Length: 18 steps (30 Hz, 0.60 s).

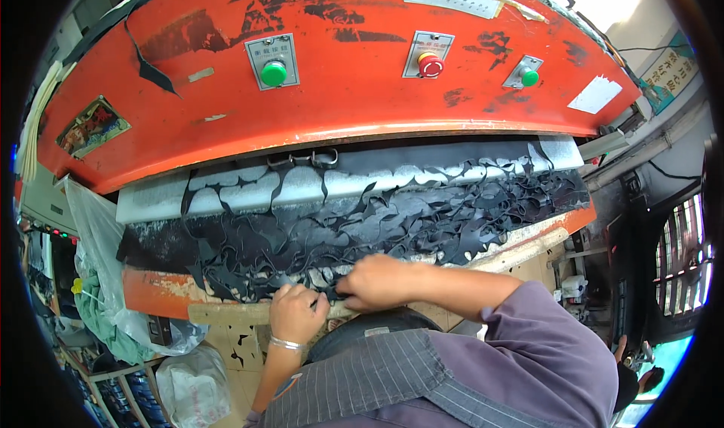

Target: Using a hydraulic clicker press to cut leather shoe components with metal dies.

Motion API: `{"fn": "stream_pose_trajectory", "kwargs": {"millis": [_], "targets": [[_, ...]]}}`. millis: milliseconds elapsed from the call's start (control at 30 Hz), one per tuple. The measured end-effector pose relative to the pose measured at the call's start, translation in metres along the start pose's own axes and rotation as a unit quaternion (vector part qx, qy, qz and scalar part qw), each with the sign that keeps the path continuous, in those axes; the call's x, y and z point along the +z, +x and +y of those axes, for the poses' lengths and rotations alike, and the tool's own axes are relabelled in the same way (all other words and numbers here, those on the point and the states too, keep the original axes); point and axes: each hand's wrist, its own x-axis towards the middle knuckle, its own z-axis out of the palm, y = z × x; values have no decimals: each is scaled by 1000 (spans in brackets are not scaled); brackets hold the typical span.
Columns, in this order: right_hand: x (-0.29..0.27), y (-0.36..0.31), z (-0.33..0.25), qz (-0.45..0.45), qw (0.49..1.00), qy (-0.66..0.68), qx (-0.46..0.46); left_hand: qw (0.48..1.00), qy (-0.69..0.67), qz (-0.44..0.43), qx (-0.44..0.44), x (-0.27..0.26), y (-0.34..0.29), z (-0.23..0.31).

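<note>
Thin black cut-out scraps (467, 220) lie in a tangled heap along the front of the machine bed. At the near edge of the heap, my left hand (296, 316) has its fingers curled together, with a bit of black scrap showing at the fingertips. Just to its right, my right hand (378, 283) is closed too, knuckles up, and black scrap pokes out beside its fingers. A metal cutting die (324, 159) rests farther back, on a black sheet (422, 155) over the white cutting board (154, 203).
An orange machine beam (339, 100) spans the back, with two green buttons and a red one (431, 66). A pale front rail (226, 313) runs along the bed's near edge. Below it is a dark tub (403, 319). Plastic bags (192, 386) stand at left; another person (633, 379) appears far right.
</note>
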Motion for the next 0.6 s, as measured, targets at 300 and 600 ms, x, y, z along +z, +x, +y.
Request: {"fn": "stream_pose_trajectory", "kwargs": {"millis": [300,600], "targets": [[-92,130,94,382,899,-176,124,984,-171,-53,5,16,11,-45],[-102,110,93,489,849,-46,197,969,-183,143,78,-9,116,-63]]}}
